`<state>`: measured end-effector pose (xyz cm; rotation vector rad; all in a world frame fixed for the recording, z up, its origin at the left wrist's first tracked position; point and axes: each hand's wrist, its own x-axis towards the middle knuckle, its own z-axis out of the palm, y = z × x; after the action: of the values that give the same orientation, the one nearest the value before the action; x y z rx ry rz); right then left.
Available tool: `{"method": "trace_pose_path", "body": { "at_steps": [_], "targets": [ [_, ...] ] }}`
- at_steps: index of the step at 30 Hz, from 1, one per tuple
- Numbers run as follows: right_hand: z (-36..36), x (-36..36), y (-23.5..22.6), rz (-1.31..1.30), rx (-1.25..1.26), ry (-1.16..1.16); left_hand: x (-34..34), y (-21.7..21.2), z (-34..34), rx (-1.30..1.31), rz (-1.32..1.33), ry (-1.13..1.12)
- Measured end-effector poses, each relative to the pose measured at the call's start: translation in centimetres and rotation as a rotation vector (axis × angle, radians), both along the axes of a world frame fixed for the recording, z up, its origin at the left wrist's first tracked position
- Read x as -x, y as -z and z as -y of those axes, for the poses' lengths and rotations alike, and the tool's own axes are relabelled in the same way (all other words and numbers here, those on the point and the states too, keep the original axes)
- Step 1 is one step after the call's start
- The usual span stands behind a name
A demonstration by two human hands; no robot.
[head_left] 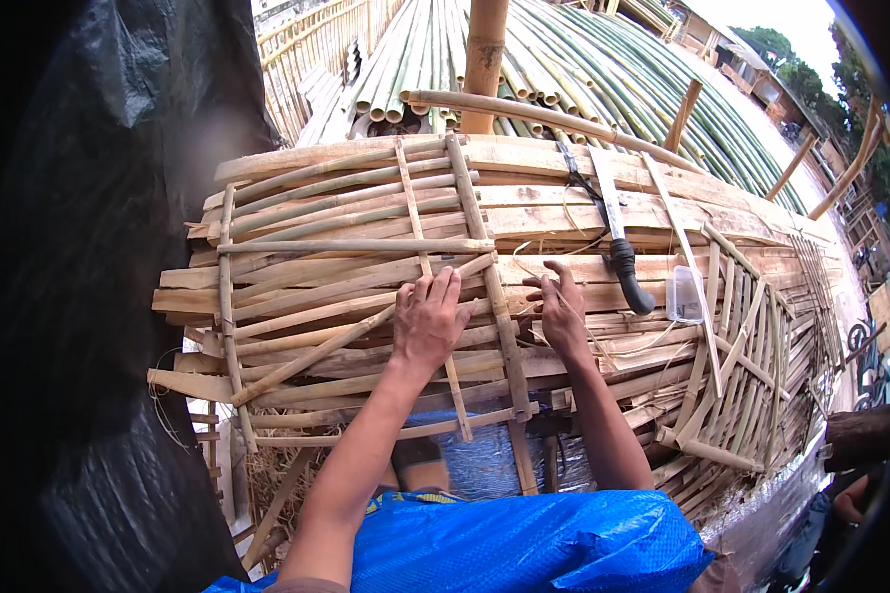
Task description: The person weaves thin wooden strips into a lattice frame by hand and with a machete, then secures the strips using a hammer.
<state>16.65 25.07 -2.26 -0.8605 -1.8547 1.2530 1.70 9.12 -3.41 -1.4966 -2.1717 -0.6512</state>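
Note:
A bamboo frame (356,246) of crossed slats lies in front of me over a bench of rough split planks (564,217). My left hand (429,314) rests on the frame's middle slats, palm down with its fingers laid over them. Just right of the frame's right-hand upright (507,341), my right hand (561,314) has its index finger raised. Its other fingers are curled on a thin pale strip (592,342), which trails in loops over the planks. Beyond that hand lies a machete with a pale blade (608,193) and a curved black handle (626,277).
A clear plastic tub (684,295) stands near the handle. Another slatted frame (737,361) lies at the right. Long poles (564,64) are stacked behind an upright post (485,59). Black sheeting (119,296) hangs at left; a blue sheet (524,539) covers my lap.

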Motion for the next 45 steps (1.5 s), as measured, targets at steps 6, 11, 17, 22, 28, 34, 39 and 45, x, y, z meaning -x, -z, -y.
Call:
{"method": "trace_pose_path", "body": {
  "at_steps": [6, 11, 17, 22, 28, 34, 39, 45],
  "targets": [
    [-2.0, 1.7, 0.8, 0.173, -0.088, -0.11, 0.5, 1.1, -1.7, -0.075, 0.042, 0.024],
    [-2.1, 3.0, 0.0, 0.253, 0.136, -0.279, 0.4, 1.1, -1.9, -0.057, 0.076, -0.031],
    [-3.3, 4.0, 0.3, 0.21, 0.36, -0.301, -0.3, 0.7, -1.6, -0.029, 0.063, -0.035],
    [-2.8, 3.6, -0.2, 0.141, 0.549, -0.31, 0.1, 0.5, -1.6, 0.017, 0.099, -0.006],
    [-3.0, 3.0, -1.0, 0.0, 0.761, -0.329, 0.1, 0.5, -1.6, -0.024, 0.122, 0.017],
    [-4.5, 0.4, -1.3, -0.212, 0.786, -0.23, 0.1, 1.0, -1.4, -0.045, 0.137, 0.022],
    [-6.9, -4.2, -2.3, -0.363, 0.512, -0.106, 0.0, 1.1, -1.5, -0.059, 0.137, 0.026],
    [-5.5, -6.7, -9.5, -0.3, 0.098, 0.159, 0.2, 1.2, -1.5, -0.06, 0.133, 0.029]
  ]
}}
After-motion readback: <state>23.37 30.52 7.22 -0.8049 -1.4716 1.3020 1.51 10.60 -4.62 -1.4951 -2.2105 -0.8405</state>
